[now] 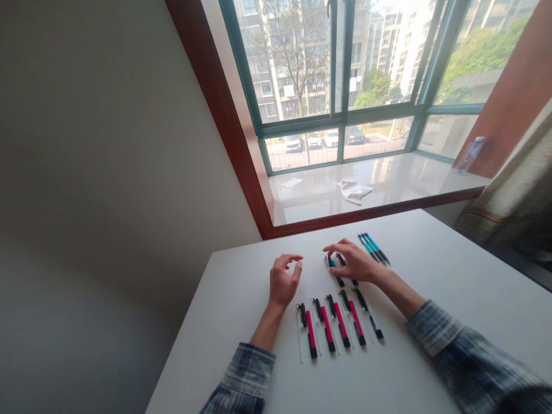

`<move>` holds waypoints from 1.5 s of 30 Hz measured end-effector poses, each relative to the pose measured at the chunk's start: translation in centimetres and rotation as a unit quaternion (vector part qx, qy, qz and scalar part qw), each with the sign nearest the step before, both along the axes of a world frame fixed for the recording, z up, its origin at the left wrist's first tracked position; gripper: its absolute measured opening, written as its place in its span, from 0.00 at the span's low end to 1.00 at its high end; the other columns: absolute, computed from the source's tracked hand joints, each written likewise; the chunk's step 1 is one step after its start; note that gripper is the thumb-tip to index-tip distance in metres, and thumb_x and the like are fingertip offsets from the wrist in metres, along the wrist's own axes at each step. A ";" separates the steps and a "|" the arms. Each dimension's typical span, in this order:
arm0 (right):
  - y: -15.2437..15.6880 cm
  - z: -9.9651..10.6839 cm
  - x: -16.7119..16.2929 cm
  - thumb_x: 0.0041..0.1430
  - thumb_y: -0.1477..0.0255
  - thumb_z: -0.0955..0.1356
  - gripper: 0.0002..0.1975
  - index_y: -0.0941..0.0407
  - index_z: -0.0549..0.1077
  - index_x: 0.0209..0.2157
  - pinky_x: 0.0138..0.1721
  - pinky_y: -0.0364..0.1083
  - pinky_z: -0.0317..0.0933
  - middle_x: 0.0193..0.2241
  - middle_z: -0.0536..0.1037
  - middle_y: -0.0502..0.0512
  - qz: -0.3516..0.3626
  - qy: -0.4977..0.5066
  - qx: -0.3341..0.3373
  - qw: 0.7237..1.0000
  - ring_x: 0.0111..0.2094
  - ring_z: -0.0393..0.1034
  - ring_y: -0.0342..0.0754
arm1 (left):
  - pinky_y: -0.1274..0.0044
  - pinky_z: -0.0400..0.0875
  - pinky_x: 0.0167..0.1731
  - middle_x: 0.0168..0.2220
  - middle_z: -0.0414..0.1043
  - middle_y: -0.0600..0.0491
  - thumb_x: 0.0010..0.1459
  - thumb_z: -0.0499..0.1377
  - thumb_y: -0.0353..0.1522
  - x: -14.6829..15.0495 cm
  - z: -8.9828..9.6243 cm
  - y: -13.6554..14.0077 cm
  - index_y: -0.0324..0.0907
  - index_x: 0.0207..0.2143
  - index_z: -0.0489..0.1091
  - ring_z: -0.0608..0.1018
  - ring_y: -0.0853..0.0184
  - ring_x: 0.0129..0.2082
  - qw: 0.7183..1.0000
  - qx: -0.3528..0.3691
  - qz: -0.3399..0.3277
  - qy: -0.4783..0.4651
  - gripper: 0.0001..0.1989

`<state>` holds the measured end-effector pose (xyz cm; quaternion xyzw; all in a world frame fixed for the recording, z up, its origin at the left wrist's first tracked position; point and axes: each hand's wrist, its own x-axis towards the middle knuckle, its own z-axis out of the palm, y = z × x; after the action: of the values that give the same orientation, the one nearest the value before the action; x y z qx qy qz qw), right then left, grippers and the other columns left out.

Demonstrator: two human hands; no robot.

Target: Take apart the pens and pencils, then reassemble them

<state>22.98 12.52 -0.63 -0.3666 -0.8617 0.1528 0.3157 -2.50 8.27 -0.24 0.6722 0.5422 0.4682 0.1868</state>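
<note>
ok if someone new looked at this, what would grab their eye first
Probably the four bright pink barrels, in a row among black and clear pen parts on the white table, nearest the wearer. The right hand is just beyond them, over more pen parts, with teal-and-black pens side by side past it. The bright window fills much of the upper right.
</note>
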 end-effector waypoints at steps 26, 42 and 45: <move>-0.1 -0.4 0.5 0.60 0.65 0.75 0.07 0.51 0.80 0.40 0.45 0.57 0.70 0.37 0.82 0.55 -0.029 0.022 0.022 0.999 0.43 0.72 0.57 | 0.70 0.75 0.36 0.38 0.81 0.50 0.61 0.62 0.40 1.8 0.0 -1.1 0.47 0.42 0.79 0.80 0.61 0.36 0.996 -0.049 -0.016 -0.075 0.10; -0.1 -1.1 -0.8 0.68 0.72 0.68 0.09 0.51 0.79 0.47 0.47 0.57 0.69 0.43 0.82 0.57 -0.078 0.033 0.044 0.995 0.46 0.71 0.57 | 0.72 0.73 0.38 0.38 0.82 0.51 0.61 0.62 0.38 2.0 0.6 -1.5 0.45 0.41 0.79 0.81 0.62 0.38 0.997 -0.052 -0.020 -0.061 0.09; 0.1 -1.4 -1.2 0.67 0.73 0.69 0.10 0.51 0.80 0.47 0.45 0.56 0.69 0.42 0.82 0.57 -0.086 0.020 0.055 0.995 0.45 0.71 0.57 | 0.72 0.73 0.38 0.38 0.82 0.52 0.61 0.62 0.37 2.1 0.6 -1.6 0.46 0.41 0.79 0.81 0.63 0.38 0.997 -0.055 -0.024 -0.056 0.09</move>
<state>21.78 12.66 -2.02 -0.4185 -0.8276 0.0848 0.3643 -0.41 6.68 0.39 0.6464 0.5401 0.4697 0.2644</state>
